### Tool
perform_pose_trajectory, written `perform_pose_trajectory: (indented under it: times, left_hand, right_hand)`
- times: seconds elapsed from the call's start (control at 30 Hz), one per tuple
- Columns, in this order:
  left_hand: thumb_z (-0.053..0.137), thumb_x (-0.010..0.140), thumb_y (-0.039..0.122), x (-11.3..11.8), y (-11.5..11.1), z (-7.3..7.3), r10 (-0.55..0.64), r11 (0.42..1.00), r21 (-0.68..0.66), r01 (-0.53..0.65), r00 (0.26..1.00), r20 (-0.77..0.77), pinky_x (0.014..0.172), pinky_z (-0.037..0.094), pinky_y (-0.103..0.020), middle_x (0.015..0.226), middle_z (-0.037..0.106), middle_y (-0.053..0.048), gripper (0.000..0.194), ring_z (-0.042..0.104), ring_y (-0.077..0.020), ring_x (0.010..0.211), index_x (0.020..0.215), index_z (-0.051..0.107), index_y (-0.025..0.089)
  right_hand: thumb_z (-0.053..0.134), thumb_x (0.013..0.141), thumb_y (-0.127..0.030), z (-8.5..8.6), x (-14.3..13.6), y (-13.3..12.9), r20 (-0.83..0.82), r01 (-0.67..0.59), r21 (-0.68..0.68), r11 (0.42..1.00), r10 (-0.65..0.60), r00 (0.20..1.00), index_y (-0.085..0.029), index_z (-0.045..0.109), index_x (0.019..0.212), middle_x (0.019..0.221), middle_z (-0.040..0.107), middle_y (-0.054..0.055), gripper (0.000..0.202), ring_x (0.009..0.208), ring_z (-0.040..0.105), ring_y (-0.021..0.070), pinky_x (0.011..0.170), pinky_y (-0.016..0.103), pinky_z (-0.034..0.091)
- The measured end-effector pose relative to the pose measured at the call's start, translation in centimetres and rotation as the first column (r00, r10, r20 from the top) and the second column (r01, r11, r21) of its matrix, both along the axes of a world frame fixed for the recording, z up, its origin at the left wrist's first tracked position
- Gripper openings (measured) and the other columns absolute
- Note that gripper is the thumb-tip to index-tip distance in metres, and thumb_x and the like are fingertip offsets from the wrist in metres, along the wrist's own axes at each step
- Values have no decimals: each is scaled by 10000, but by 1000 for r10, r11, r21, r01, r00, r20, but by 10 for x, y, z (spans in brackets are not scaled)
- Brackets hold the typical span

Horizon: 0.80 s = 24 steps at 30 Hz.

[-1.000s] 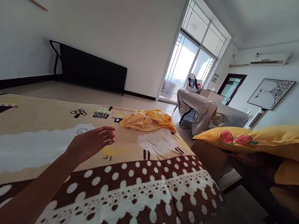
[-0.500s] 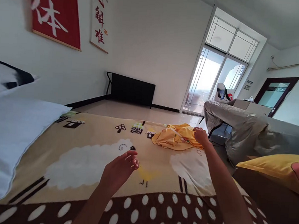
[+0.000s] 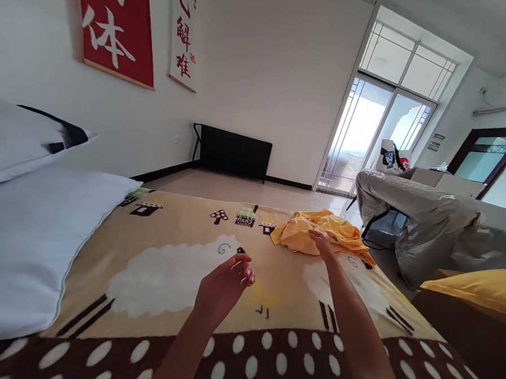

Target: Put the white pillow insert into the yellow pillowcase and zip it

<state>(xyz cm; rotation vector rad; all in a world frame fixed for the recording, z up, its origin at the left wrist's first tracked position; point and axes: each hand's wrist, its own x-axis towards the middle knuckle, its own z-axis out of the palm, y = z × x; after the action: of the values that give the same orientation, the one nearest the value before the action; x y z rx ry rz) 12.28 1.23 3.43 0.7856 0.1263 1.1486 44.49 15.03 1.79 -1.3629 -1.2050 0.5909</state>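
Your left hand [image 3: 227,278] hovers over the printed blanket [image 3: 170,230], fingers loosely curled, nothing visible in it; likely idle because the cloth is beyond it. Your right hand [image 3: 321,243] is at the yellow cloth [image 3: 346,231], fingers partly spread; you cannot tell whether they pinch fabric. Cloth: crumpled, near the blanket's far right edge, which probably explains your outstretched right arm. White pillow [image 3: 30,240]: at left, well apart from the cloth.

Right arm [image 3: 352,316] extends forward, left fingers [image 3: 241,258] loosely curled.
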Motion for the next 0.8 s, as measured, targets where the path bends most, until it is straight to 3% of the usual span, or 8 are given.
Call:
perform_pose_trajectory:
  times: [0.2, 0.3, 0.4, 0.5, 0.53, 0.6, 0.7, 0.8]
  left_hand:
    - [568, 778, 287, 2, -13, 12, 9, 999, 34, -8, 1000, -26, 648, 443, -289, 661, 582, -43, 197, 544, -158, 648, 827, 695, 145]
    - [566, 778, 318, 2, -17, 20, 101, 989, 116, -87, 987, -125, 630, 434, -289, 647, 569, -35, 209, 543, -158, 634, 807, 681, 146]
    - [571, 739, 280, -1, -18, 26, 337, 924, 288, -250, 890, -307, 602, 413, -270, 631, 569, -24, 162, 538, -148, 613, 771, 655, 145]
    - [530, 673, 234, -4, -20, 30, 585, 794, 520, -316, 633, -507, 616, 432, -276, 628, 596, -23, 141, 560, -163, 631, 741, 624, 156]
    - [509, 667, 236, -5, -22, 30, 637, 755, 592, -281, 529, -561, 631, 445, -287, 650, 612, -28, 159, 572, -174, 651, 754, 619, 161]
    - [478, 668, 226, -5, -27, 30, 693, 700, 703, -126, 357, -626, 699, 472, -313, 774, 656, -49, 228, 602, -196, 739, 835, 622, 170]
    - [449, 671, 165, 1, -31, 21, 716, 649, 747, 147, 213, -664, 909, 442, -342, 1098, 647, -89, 407, 591, -218, 1003, 1046, 608, 172]
    - [443, 686, 131, 16, -25, -3, 726, 636, 717, 285, 92, -681, 1036, 340, -388, 1296, 552, -109, 530, 494, -240, 1198, 1205, 542, 172]
  right_hand:
    - [548, 741, -415, 81, -8, -58, -44, -56, 201, 978, 66, 997, -196, 662, 1118, 1198, 625, 69, 450, 1070, 548, 224, 826, 320, 441]
    - [550, 755, -384, 99, -44, -109, 7, -198, 338, 920, 208, 978, -230, 681, 1084, 1168, 644, 42, 387, 1083, 546, 207, 897, 332, 420]
    - [513, 834, -329, 79, -96, -168, 331, -420, 297, 857, 320, 888, -244, 709, 990, 1075, 681, 38, 265, 1069, 564, 194, 935, 332, 412]
    - [499, 844, -241, 36, -136, -208, 722, -582, 47, 812, 375, 581, -242, 684, 948, 1096, 665, 28, 212, 992, 594, 178, 912, 315, 431]
    - [485, 840, -200, 22, -142, -215, 779, -551, 18, 834, 334, 531, -223, 666, 929, 1105, 652, 38, 203, 972, 594, 173, 900, 311, 434]
    - [452, 823, -128, -1, -143, -217, 826, -423, 25, 906, 220, 519, -188, 623, 933, 1093, 630, 66, 213, 935, 586, 172, 861, 305, 441]
    - [449, 786, -89, -19, -121, -206, 831, -258, 44, 965, 108, 545, -175, 557, 1082, 1086, 608, 83, 326, 965, 552, 188, 844, 310, 433]
    - [504, 753, -112, -29, -96, -193, 853, -243, -1, 970, 128, 507, -207, 500, 1193, 1147, 588, 73, 451, 1052, 512, 208, 889, 325, 401]
